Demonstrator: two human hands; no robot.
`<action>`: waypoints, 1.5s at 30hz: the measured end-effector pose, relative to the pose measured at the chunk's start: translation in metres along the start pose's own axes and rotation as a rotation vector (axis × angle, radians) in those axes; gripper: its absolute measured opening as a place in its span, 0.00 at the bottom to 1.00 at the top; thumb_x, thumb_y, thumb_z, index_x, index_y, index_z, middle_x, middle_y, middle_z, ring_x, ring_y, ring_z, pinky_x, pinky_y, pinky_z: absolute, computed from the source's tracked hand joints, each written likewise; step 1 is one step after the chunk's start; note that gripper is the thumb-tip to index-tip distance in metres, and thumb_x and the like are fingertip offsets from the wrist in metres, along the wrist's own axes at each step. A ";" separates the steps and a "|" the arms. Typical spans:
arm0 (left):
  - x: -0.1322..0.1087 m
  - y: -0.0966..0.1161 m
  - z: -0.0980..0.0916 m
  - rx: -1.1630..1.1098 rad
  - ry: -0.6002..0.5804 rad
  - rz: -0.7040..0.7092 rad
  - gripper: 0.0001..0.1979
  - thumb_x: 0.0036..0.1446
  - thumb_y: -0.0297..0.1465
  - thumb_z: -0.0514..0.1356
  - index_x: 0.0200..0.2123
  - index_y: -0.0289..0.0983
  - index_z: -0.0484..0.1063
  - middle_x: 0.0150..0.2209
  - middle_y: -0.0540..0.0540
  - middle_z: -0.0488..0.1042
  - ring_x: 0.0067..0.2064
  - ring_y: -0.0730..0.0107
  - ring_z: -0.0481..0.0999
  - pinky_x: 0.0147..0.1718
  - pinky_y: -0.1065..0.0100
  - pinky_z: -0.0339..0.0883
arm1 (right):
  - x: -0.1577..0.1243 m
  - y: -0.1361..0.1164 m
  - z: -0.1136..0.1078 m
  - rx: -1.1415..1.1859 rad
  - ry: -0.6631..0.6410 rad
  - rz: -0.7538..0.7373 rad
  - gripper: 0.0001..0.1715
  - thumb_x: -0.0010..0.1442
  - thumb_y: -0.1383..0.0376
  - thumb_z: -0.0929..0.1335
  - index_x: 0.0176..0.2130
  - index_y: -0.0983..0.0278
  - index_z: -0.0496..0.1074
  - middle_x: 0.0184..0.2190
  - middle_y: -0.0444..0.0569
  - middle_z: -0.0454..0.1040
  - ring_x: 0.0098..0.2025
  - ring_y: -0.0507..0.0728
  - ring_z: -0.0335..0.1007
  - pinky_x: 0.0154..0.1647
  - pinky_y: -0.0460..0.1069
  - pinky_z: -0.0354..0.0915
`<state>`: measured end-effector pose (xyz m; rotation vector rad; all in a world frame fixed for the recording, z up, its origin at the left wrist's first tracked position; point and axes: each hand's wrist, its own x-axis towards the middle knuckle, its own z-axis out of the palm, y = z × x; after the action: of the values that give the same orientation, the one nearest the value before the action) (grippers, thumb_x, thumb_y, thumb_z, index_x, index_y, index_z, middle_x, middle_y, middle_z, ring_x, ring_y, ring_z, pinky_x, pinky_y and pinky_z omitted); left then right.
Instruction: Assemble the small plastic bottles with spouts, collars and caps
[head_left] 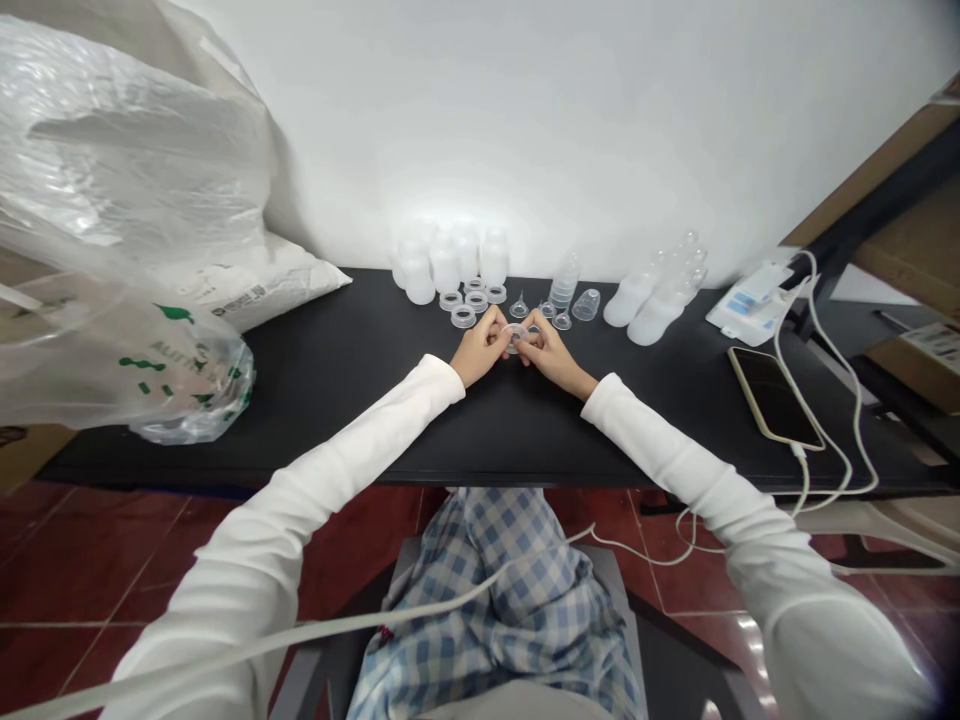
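My left hand (482, 346) and my right hand (551, 354) meet over the black table, fingers pinched on a translucent bottle collar ring (514, 333). Whether a teat sits inside the ring is hard to see past my fingers. Just beyond my left hand lie several loose collar rings (463, 316). Clear silicone teats (519, 306) stand on the table behind my right hand. Farther back are a stack of clear caps (565, 280) and a single cap (587, 305) lying tilted. White baby bottle bodies (445, 265) stand grouped against the wall.
At the right, several bottles with clear domed tops (660, 300) lie tilted. Beyond them are a white power strip (752, 303), a phone (775, 398) on a charging cable, and loose white cords (855, 390). Large plastic bags (135, 180) bulge over the table's left end. A cable crosses my lap.
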<state>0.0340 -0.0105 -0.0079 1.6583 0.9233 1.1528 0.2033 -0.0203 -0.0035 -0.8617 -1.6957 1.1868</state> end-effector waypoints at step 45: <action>0.003 -0.005 0.003 -0.167 -0.037 -0.079 0.19 0.54 0.32 0.68 0.36 0.40 0.57 0.25 0.58 0.70 0.25 0.80 0.71 0.23 0.77 0.60 | -0.002 -0.005 0.004 -0.086 0.118 0.005 0.26 0.60 0.41 0.68 0.36 0.57 0.57 0.23 0.39 0.66 0.23 0.51 0.61 0.23 0.47 0.56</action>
<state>0.0370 -0.0068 -0.0121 1.4910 0.8387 1.1108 0.2004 -0.0248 0.0002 -0.9701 -1.6591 1.0518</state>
